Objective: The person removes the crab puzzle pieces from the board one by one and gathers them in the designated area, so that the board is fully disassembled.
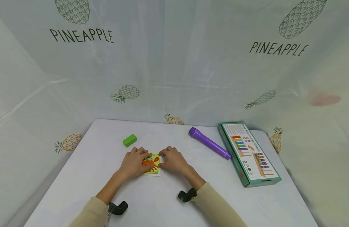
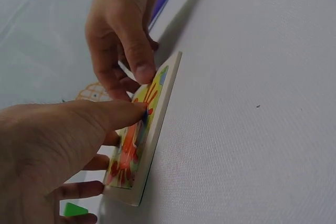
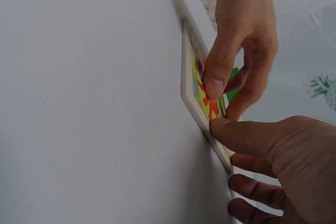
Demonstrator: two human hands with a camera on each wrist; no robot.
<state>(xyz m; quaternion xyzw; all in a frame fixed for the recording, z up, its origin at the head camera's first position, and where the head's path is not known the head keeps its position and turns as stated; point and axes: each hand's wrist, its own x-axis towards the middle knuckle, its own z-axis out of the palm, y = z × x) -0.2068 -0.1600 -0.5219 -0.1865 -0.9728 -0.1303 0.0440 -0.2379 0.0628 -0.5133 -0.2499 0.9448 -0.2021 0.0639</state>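
A small square crab puzzle (image 1: 155, 170) lies on the white table, its pale frame around a yellow picture with an orange-red crab. From its left side, my left hand (image 1: 135, 163) holds it, the thumb pressed on the crab and the fingers at the far and left edges. My right hand (image 1: 173, 160) grips the right side, with thumb and index finger at the rim. Both thumbs show on the picture face of the puzzle (image 3: 187, 77) in the right wrist view. Part of the crab is hidden under the left thumb.
Beyond the left hand lies a green block (image 1: 130, 140). A purple tube with a wider end (image 1: 209, 143) lies at the back right, beside a green-and-white game box (image 1: 249, 154). Behind the table hangs a pineapple-print curtain (image 1: 174, 63).
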